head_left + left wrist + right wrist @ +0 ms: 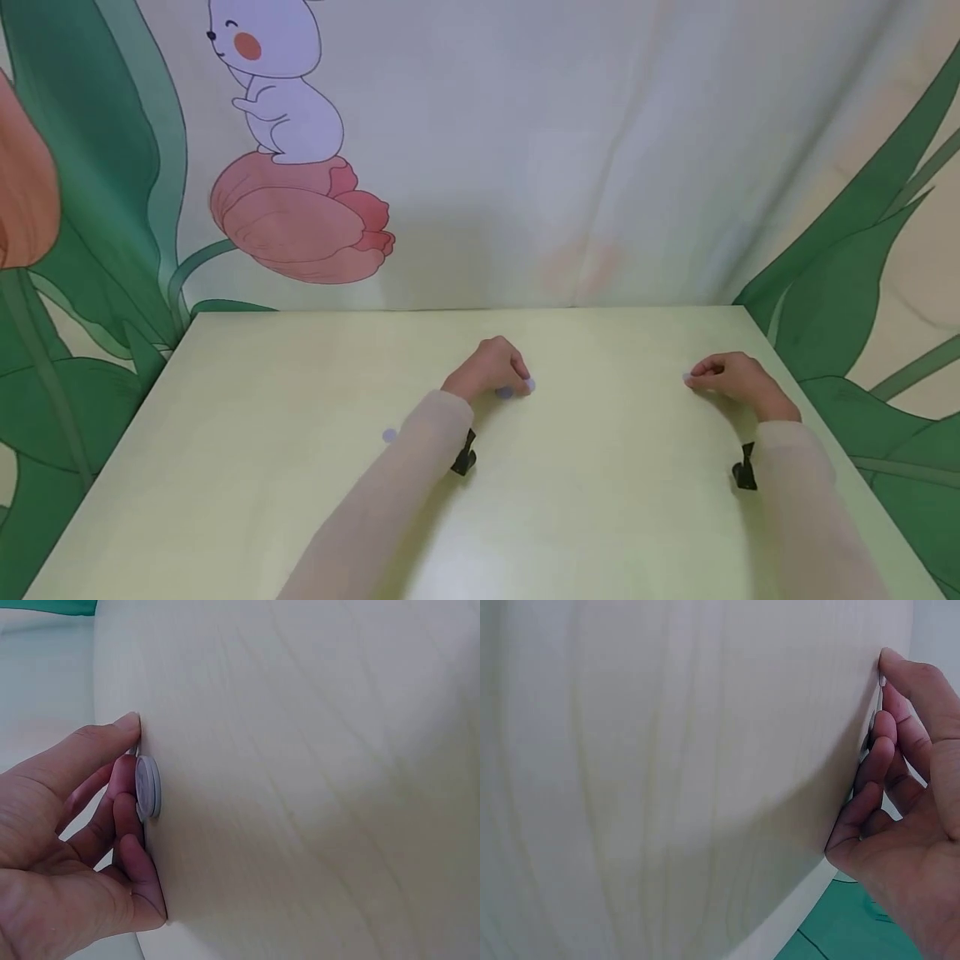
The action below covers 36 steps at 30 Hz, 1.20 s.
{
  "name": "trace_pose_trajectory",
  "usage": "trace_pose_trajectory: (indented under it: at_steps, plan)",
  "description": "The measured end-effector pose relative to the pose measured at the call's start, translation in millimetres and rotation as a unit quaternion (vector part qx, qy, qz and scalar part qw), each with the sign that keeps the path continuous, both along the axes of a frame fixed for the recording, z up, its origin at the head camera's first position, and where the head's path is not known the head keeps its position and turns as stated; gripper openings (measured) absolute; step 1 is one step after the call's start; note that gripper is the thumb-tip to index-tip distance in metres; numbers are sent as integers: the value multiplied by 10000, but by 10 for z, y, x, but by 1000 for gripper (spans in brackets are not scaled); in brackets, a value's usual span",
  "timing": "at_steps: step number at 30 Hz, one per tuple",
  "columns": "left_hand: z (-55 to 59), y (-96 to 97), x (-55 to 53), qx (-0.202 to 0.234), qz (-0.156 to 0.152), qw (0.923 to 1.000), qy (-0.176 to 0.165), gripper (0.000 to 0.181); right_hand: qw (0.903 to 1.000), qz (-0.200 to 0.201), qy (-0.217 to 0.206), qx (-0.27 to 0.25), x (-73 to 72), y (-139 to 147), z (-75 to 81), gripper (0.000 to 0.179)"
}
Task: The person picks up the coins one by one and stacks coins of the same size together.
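Note:
On the table point(600, 500), my left hand point(491, 368) pinches a silver-grey coin point(530, 384) at its fingertips. Two more coins point(148, 786), one lying on the other, are close by the curled fingers in the left wrist view; the head view shows them as a small stack point(505, 392) just under that hand. Far to the right, my right hand point(738, 383) holds another coin point(687, 378) between thumb and finger, low at the table surface. In the right wrist view only a thin edge of this coin point(881, 679) shows; the fingers hide the rest.
A single coin point(389, 435) lies to the left, beside the left sleeve point(397, 475). Behind the table's far edge hangs a curtain point(480, 167) printed with flowers and an animal. Black wrist straps point(464, 457) show at both sleeves.

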<state>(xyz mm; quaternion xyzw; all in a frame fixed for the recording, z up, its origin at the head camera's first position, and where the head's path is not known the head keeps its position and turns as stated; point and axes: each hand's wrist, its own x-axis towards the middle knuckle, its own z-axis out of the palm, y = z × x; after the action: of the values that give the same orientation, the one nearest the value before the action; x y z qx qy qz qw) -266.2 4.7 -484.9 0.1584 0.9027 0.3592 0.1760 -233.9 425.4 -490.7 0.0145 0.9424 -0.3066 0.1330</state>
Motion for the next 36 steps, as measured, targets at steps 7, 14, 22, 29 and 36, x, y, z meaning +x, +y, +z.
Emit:
trace_pose_trajectory:
  at_steps: [7,14,22,29,36]
  plan:
    - [66,-70,70,112,-7,9999,-62,14,9999,86,-35,142,-68,-54,-33,42]
    - [73,-26,67,97,99,9999,-2,13,9990,77,-62,434,-116,-85,-17,38]
    - [35,-33,46,121,107,9999,-10,12,9979,134,112,616,-82,-156,14,34]
    - [36,-63,64,132,110,9999,-21,11,9962,304,213,785,-103,-212,76,36]
    - [39,-58,92,193,174,9997,-25,13,9927,579,334,1004,-91,-236,53,33]
